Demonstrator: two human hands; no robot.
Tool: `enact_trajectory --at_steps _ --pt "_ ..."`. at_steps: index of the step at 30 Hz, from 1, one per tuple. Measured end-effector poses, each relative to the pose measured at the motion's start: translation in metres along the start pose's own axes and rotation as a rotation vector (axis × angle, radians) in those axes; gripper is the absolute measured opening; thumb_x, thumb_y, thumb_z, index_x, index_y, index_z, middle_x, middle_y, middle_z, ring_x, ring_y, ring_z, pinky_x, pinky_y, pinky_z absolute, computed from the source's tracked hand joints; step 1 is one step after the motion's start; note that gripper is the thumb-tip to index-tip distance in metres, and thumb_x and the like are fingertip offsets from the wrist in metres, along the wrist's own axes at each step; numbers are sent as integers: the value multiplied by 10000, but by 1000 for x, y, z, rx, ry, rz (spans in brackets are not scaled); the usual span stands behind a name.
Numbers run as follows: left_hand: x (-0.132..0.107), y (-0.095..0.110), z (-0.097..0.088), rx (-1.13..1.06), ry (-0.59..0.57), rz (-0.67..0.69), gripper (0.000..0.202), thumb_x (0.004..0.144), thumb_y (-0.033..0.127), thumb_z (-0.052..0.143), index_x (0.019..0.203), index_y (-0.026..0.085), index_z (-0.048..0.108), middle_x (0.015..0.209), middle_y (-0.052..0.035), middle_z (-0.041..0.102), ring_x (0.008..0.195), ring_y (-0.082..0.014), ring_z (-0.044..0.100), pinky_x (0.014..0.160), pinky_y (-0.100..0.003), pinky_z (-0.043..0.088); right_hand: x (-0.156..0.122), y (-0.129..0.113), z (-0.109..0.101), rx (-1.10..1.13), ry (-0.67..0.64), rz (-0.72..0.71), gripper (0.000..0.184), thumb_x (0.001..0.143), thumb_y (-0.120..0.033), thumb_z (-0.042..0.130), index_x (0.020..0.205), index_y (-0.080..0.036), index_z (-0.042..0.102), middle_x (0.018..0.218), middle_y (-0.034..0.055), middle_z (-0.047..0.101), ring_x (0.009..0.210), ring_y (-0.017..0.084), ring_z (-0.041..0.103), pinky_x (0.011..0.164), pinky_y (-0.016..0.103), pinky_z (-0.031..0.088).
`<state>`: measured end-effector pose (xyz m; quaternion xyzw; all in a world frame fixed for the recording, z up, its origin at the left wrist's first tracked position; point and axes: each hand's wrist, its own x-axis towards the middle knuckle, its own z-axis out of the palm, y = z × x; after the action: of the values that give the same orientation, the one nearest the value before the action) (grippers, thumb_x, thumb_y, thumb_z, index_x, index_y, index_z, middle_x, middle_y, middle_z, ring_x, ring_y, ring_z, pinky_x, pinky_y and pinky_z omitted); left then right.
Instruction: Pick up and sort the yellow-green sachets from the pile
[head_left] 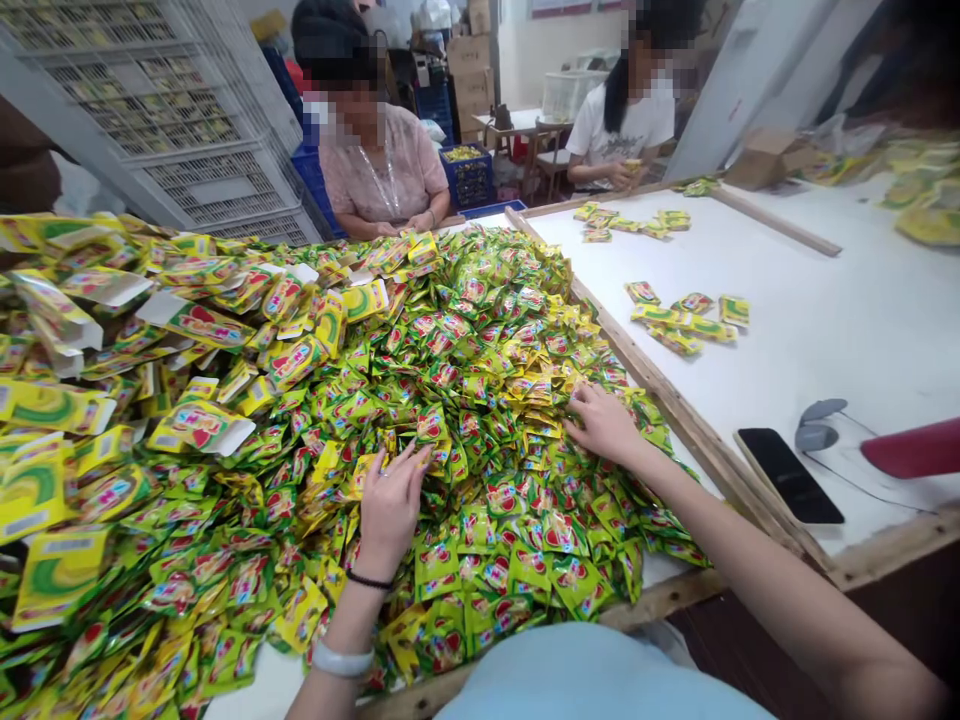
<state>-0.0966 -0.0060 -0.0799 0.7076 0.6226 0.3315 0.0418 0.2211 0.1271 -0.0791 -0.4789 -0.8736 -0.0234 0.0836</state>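
A deep heap of small green sachets (502,500) with red fruit pictures covers the table in front of me. My left hand (391,500), with a dark band and a pale bangle at the wrist, rests on the heap, fingers stretched out and apart. By its fingertips lies a yellow packet (358,478), partly covered by the hand. Farther right, my right hand (604,425) reaches onto yellowish sachets (536,390), its fingers spread and touching them. No sachet shows clearly gripped in either hand. Flat yellow-green cartons (202,425), some with open flaps, pile up on the left.
A wooden strip (660,410) borders the heap on the right. Beyond it lie a phone (789,475), sunglasses (817,425), a red object (911,450) and several small cartons (686,320). Two people sit across the tables. White crates (225,195) stand stacked at the back left.
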Motion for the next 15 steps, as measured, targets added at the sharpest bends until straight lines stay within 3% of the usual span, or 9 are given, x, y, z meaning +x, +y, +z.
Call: enact_trajectory --at_steps 3,5,8,11,13,15 --pt "6 20 -11 -157 160 -161 317 918 298 366 1099 214 612 1127 -75 645 1115 -239 549 1011 -469 352 10 -1 6 -6 18 12 246 879 -282 450 818 -154 650 940 139 562 917 257 481 751 343 358" --pt "11 38 -13 -345 161 -338 336 910 375 380 1024 184 633 956 -71 675 937 -224 615 859 -397 480 14 -1 5 4 29 1 231 876 -255 446 843 -151 650 951 147 561 944 270 472 749 350 348" --pt "23 59 -8 -794 24 -630 377 871 475 428 923 154 617 701 -27 636 633 -172 608 583 -308 532 17 1 1 42 36 -32 179 841 -230 487 827 -153 648 941 143 572 942 273 480 757 355 350" --pt "33 69 -1 -1188 -194 -832 414 851 514 443 977 146 586 799 -69 657 671 -182 630 535 -298 541 20 4 -13 105 60 -46 156 823 -193 486 832 -145 634 980 141 581 962 267 493 789 357 366" --pt "36 73 1 -1298 -300 -868 428 851 536 427 974 155 579 859 -88 661 733 -193 648 582 -316 558 20 2 -33 155 83 -38 180 843 -185 451 914 -135 608 978 128 594 927 239 522 778 337 395" --pt "37 76 2 -1301 -301 -781 440 850 557 411 908 155 581 822 -81 657 739 -188 651 619 -326 563 16 -11 -57 259 68 -77 212 878 -184 399 1000 -145 568 918 82 613 827 188 556 724 293 431"
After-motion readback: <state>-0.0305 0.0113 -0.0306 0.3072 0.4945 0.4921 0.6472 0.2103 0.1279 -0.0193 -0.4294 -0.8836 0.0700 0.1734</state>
